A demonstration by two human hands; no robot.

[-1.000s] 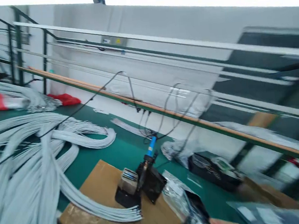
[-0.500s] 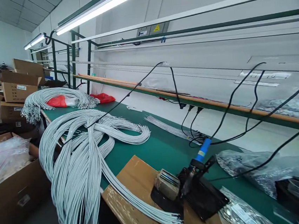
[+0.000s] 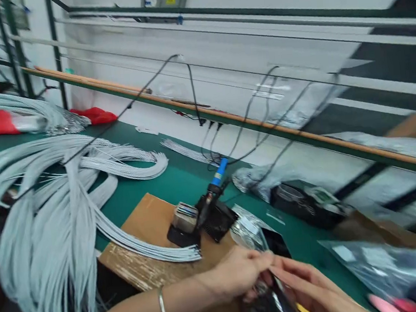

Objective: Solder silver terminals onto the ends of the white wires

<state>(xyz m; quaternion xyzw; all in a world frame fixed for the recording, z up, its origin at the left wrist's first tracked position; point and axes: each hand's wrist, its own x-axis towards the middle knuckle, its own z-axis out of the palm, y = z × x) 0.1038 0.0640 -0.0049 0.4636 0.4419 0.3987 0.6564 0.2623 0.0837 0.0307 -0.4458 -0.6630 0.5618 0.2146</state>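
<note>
My left hand (image 3: 243,270), with a bangle (image 3: 163,307) at the wrist, is closed with thumb and fingers pinched together. Meeting it from the right, my right hand (image 3: 308,283) has its fingers pressed together at the same spot. Between and below them is a dark, shiny, blurred item (image 3: 277,301) whose kind I cannot make out. Just beyond the hands, a blue-handled soldering iron (image 3: 219,172) rests in a black stand beside a small block-like container (image 3: 185,217). A fanned bundle of grey-white cables (image 3: 146,247) ends on the cardboard sheet (image 3: 143,216) left of my hands.
More looped cables (image 3: 38,192) spread over the left of the green bench (image 3: 181,183). Red cloth (image 3: 97,115) lies behind them. Clear bags (image 3: 391,261) and a black tray (image 3: 304,205) sit at the right. Black cords (image 3: 192,89) hang from the rack shelf (image 3: 226,115).
The view has swung to the right and down, so the bench items appear further left. Both my hands have come into view at the lower middle, together around the dark item.
</note>
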